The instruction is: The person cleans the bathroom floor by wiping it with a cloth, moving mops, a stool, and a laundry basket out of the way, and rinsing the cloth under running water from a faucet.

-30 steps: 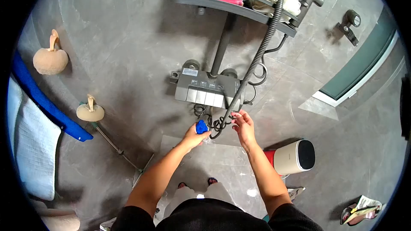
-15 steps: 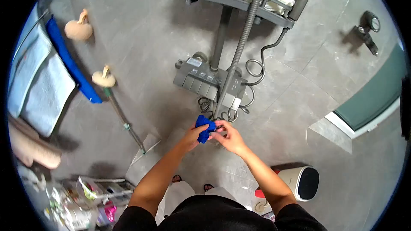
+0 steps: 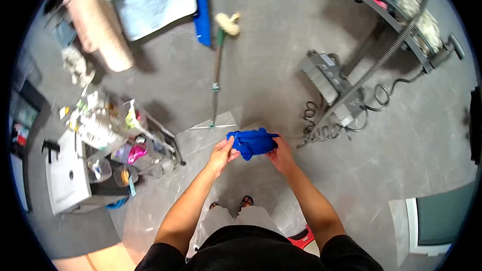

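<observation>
A bunched piece of bright blue cloth (image 3: 254, 143) is stretched out sideways in front of me, held at both ends. My left hand (image 3: 221, 155) pinches its left end, thumb on top. At the right end, my right hand (image 3: 281, 154) grips it, with part of the fingers hidden. What kind of cloth item it is cannot be made out. Just beyond it, the floor squeegee (image 3: 216, 83) has its blade near the cloth in view.
A grey garment steamer (image 3: 324, 78) with coiled cords and bundled fabrics on its rack stands ahead right. On the left are a cart (image 3: 160, 138) of bottles and a white sink (image 3: 63, 185). Towels (image 3: 155, 7) hang at the upper left. A red item (image 3: 303, 238) lies by my right side.
My view has turned left, so the steamer now appears further right and the sink has come into view. The blue cloth has gone from a crumpled bunch to being spread wider between both hands.
</observation>
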The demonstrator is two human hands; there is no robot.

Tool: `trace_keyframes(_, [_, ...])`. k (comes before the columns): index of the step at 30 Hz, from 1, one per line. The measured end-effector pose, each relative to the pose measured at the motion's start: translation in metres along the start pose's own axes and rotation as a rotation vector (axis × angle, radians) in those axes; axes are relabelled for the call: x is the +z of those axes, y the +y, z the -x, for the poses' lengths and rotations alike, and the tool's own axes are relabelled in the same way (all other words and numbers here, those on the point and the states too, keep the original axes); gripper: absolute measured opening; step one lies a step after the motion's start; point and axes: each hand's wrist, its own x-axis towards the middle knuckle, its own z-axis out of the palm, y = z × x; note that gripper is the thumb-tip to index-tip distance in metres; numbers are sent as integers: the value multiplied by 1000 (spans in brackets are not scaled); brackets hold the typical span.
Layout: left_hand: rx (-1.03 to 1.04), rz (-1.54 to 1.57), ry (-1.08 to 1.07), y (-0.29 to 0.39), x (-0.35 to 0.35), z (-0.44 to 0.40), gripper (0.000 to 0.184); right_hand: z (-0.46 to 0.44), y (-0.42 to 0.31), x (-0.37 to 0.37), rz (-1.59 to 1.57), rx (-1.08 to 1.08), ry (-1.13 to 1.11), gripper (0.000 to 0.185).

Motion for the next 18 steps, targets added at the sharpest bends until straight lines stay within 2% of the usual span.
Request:
trace_keyframes(1, [24,76,34,-1,-15,9,33,-4,11,6,22,-1,-42,29])
trace_keyframes(3, [71,231,98,-4,-42,29,35,-6,29,24,155,55,16,24])
trace_keyframes(4, [146,337,36,3,-42,46,44,-3,33,40,223,79,44,22])
trace_keyframes(7, [113,633,-134,6,-72,88,51,18,47,92,218,122,-177,24])
trace_keyframes(8, [79,510,-96,6,-80,101,48,20,58,103,235,107,-182,25])
trace_keyframes(9, [135,305,46,-5,-90,107,39,22,70,112,253,92,-183,26])
trace_keyframes(11, [298,41,146,-23,-119,123,28,21,92,122,352,30,-146,28])
trace_keyframes(13, [277,101,294,-36,-150,139,22,9,117,118,505,-67,-78,28])
trace_keyframes(17, [258,103,425,-84,-212,162,20,7,164,113,590,-182,-159,25])
trace_keyframes(18, [268,65,545,-80,-207,175,20,10,171,114,635,-202,-176,24])
